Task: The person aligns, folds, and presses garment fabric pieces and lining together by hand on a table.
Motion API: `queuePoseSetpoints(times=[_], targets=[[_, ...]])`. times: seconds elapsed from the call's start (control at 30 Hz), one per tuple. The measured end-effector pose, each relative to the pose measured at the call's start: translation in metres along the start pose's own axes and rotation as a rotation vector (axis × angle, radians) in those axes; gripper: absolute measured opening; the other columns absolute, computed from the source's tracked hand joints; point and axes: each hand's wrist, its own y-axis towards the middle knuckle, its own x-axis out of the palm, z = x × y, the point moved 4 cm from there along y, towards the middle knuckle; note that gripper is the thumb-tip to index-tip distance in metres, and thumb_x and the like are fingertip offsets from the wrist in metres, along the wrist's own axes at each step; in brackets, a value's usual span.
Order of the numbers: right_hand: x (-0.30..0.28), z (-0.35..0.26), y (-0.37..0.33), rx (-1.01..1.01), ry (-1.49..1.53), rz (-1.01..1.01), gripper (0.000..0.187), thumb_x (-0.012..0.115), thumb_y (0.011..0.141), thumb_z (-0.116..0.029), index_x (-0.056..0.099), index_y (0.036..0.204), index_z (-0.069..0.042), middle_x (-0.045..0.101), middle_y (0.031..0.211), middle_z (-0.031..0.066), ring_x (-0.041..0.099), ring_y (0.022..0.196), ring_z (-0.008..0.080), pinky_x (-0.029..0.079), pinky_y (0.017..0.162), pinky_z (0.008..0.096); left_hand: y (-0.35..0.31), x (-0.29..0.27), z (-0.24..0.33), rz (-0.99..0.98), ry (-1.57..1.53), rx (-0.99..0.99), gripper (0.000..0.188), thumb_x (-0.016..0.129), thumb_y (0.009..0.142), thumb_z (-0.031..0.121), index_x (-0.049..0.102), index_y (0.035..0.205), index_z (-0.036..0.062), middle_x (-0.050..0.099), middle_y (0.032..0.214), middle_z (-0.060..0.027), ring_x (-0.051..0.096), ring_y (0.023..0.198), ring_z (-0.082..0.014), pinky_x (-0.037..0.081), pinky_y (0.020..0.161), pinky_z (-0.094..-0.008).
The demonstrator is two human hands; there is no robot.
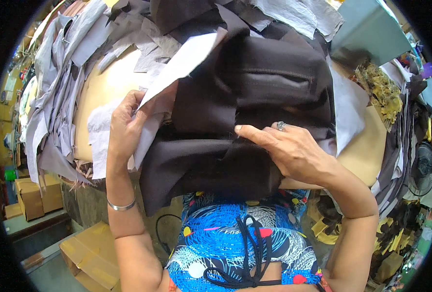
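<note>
A dark brown garment piece [274, 63], with a stitched slit like a pocket opening, lies before me over the near table edge. My left hand [128, 117] is closed on a pale grey piece of cloth [184, 58], pinching its lower edge while the rest stands up over the dark cloth. My right hand [289, 146] rests on the garment piece, one digit stretched to a cut edge at its middle. The other fingers of that hand are bent and partly hidden, and seem to grip the dark cloth.
Long grey cloth strips [55, 92] hang over the left side of the pale tabletop [104, 87]. A grey-blue box-like object [369, 29] stands at the far right, near yellowish scraps [384, 92]. Cardboard boxes [92, 253] sit low at left; a fan [423, 168] is at right.
</note>
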Motion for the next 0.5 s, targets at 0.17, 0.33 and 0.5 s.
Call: queuePoseSetpoints(times=[0.17, 0.33, 0.5], targets=[[-0.053, -0.017, 0.004, -0.029, 0.399, -0.092, 0.067, 0.056, 0.067, 0.006, 0.043, 0.131, -0.009, 0.059, 0.113, 0.0168, 0.061, 0.089, 0.0325, 0.049, 0.078, 0.0395, -0.020, -0.005, -0.001, -0.493, 0.531, 0.028, 0.034, 0.066, 0.074, 0.011, 0.058, 0.103, -0.0026, 0.063, 0.085, -0.0164, 0.060, 0.071, -0.0255, 0.047, 0.070, -0.0348], [-0.131, 0.058, 0.034, 0.039, 0.118, 0.380, 0.042, 0.058, 0.077, -0.005, 0.051, 0.118, -0.003, 0.061, 0.110, 0.0145, 0.059, 0.094, 0.0256, 0.046, 0.085, 0.0341, -0.005, -0.030, -0.011, -0.595, -0.961, -0.128, 0.050, 0.061, 0.084, 0.018, 0.046, 0.124, -0.0060, 0.058, 0.114, -0.0162, 0.059, 0.100, -0.0244, 0.046, 0.089, -0.0355], [-0.182, 0.122, 0.012, 0.757, -0.152, 0.749, 0.050, 0.057, 0.085, -0.018, 0.042, 0.127, 0.005, 0.056, 0.117, 0.0213, 0.053, 0.111, 0.0266, 0.040, 0.097, 0.0395, 0.075, -0.020, -0.006, -0.301, -1.207, 0.094, 0.047, 0.042, 0.096, 0.027, 0.035, 0.134, -0.0001, 0.044, 0.133, -0.0137, 0.046, 0.118, -0.0231, 0.037, 0.100, -0.0371]])
